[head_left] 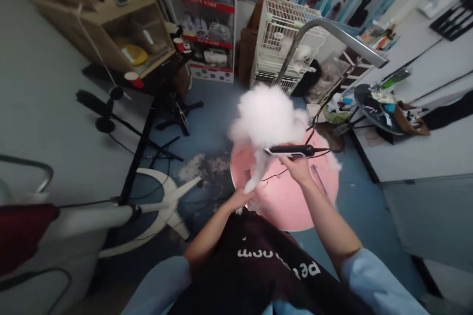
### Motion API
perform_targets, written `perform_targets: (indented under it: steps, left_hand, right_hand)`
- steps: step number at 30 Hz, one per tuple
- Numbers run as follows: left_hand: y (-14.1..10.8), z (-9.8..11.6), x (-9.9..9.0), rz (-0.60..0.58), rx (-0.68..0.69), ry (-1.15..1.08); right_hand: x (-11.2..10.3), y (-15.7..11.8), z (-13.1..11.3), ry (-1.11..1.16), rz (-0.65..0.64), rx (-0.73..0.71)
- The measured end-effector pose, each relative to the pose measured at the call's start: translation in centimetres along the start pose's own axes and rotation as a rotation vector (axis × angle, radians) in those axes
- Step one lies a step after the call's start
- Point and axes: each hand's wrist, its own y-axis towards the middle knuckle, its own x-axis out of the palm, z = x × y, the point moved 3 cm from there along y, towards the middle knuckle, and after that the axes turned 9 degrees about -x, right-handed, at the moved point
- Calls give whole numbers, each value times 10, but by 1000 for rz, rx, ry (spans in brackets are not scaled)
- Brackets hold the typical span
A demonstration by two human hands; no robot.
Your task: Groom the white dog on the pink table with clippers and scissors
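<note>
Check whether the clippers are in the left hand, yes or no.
No, the right hand grips the clippers, while the left hand holds the white dog's leg.

On the pink round table (291,202) there is one white dog (266,115). At this table there are one left hand (240,199), one right hand (296,168) and one clipper (290,150). Beyond the table, to the left, there are two red cups (133,79) and one yellow round object (135,54).

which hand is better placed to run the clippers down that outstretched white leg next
Right, most likely. The right hand holds the electric clippers, with their head beside the upper part of the fluffy white dog's leg, while the left hand is occupied holding its paw end.
</note>
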Motion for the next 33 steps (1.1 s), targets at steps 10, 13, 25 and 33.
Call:
perform_targets:
  steps: [10,13,25,33]
  left_hand:
    - [18,-14,27,148,114,182]
    - [18,-12,32,173,158,173]
    - [16,-18,54,127,201,194]
    - [8,-27,59,148,164,298]
  right_hand:
    - [53,35,-39,-918,-365,-227]
    - [72,47,-42,-1117,-349,-288]
    - [123,66,-17,-1505,-623,-418]
    - [145,81,11,-1582,-706,-324]
